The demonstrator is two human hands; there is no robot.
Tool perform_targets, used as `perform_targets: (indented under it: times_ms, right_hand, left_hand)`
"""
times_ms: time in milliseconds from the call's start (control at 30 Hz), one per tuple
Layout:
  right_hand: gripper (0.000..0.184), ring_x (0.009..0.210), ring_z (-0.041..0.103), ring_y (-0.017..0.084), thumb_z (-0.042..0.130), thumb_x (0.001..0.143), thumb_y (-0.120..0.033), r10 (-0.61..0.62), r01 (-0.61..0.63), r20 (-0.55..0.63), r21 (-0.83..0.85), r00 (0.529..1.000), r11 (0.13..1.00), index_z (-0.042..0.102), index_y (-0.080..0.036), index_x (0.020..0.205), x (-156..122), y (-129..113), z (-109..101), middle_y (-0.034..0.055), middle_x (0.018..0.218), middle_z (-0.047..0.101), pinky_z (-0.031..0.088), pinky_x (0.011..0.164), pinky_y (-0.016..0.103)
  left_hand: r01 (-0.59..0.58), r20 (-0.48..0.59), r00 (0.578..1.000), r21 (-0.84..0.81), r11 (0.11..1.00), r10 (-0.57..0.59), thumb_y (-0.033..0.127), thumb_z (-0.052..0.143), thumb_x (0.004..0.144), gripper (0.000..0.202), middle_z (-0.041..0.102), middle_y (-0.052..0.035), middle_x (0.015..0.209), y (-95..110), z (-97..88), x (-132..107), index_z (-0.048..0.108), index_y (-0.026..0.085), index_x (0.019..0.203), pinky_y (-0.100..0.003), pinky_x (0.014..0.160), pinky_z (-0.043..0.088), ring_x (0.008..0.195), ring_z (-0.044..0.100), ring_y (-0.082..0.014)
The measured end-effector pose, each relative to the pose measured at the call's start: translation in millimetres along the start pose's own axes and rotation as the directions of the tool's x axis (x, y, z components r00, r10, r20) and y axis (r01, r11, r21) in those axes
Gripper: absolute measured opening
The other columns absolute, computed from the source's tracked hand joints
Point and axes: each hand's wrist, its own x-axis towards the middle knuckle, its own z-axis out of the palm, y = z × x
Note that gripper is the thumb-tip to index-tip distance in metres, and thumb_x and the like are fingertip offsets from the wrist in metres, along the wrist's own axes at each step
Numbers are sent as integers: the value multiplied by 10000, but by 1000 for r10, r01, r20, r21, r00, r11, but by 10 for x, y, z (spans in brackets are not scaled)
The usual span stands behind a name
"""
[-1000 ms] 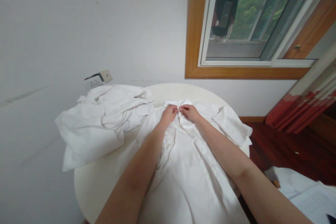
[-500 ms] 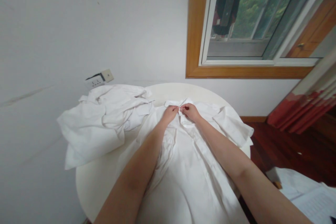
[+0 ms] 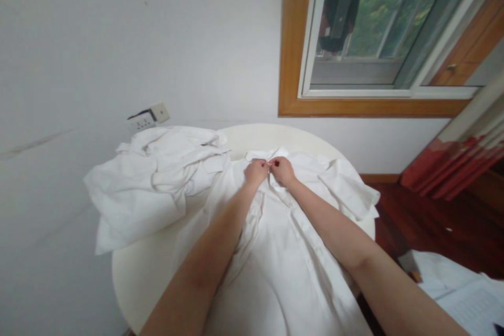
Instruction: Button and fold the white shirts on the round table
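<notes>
A white shirt (image 3: 271, 252) lies spread over the round table (image 3: 137, 278), its collar end toward the wall and its front parted below my hands. Near the collar, my left hand (image 3: 258, 170) pinches the cloth with fingers closed. My right hand (image 3: 282, 170) meets it fingertip to fingertip, also closed on the shirt's edge. Any button between the fingertips is too small to make out. One sleeve (image 3: 350, 186) stretches out to the right, over the table's edge.
A heap of white garments (image 3: 157, 184) covers the table's left side and hangs past its rim. Behind it is a wall socket (image 3: 142, 122). A wood-framed window (image 3: 289, 63) and red-and-white curtain (image 3: 452, 157) are at right. Papers (image 3: 468, 294) lie at lower right.
Both hands have shifted slightly and closed in on each other at the collar. My right hand's fingers have curled in more. The shirt body and the heap lie as before.
</notes>
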Motion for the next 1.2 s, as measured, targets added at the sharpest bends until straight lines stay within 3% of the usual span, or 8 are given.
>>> perform_targets:
  times_ms: [133, 367, 600, 733, 933, 1200]
  right_hand:
    - [251, 714, 543, 148, 520, 723, -100, -39, 39, 24, 30, 999, 999, 720, -164, 860, 4, 9, -15, 20, 750, 629, 413, 680, 243]
    - [241, 742, 509, 153, 536, 728, -100, -245, 245, 18, 16, 969, 969, 664, -147, 927, 1, 42, -39, 8, 750, 556, 410, 732, 262]
    - [87, 690, 546, 143, 605, 756, -147, -159, 160, -16, 5, 987, 987, 663, -147, 820, 17, 95, -10, 25, 737, 619, 422, 702, 250]
    - [127, 713, 593, 146, 578, 771, -135, -165, 165, -3, 4, 986, 986, 694, -160, 819, 10, 105, -29, 32, 763, 671, 438, 726, 246]
    - [205, 806, 626, 157, 552, 777, -105, -205, 214, 113, -76, 972, 974, 737, -188, 807, -48, 11, -50, 41, 822, 711, 437, 767, 231]
    - [189, 704, 616, 133, 539, 771, -112, -142, 143, 117, 5, 983, 990, 718, -169, 796, -63, -42, -74, 16, 731, 703, 435, 683, 204]
  left_hand:
    - [18, -7, 1000, 11, 1000, -18, 282, 417, 892, 297, 710, -77, 1045, 10, 12, 0, 699, 257, 980, -341, 805, 437, 1005, 635, -244]
    - [33, -20, 999, 8, 999, -33, 266, 399, 906, 289, 691, -126, 1075, -6, 59, 35, 646, 208, 1044, -383, 852, 426, 1047, 619, -267]
    - [5, -41, 999, -221, 975, -14, 200, 485, 847, 210, 713, -75, 1015, -96, 76, 105, 685, 208, 909, -308, 874, 431, 1019, 627, -216]
    - [-25, -54, 998, -280, 960, 10, 181, 505, 816, 194, 725, -62, 941, -123, 77, 120, 697, 194, 845, -262, 826, 447, 940, 645, -187]
    - [-50, -71, 997, -361, 931, 26, 189, 514, 787, 174, 724, -61, 813, -131, 97, 116, 687, 172, 775, -254, 761, 465, 858, 657, -186]
    - [-100, -158, 987, -509, 855, 21, 144, 575, 741, 196, 708, -47, 858, -170, 194, 172, 610, 181, 930, -295, 802, 491, 857, 666, -182]
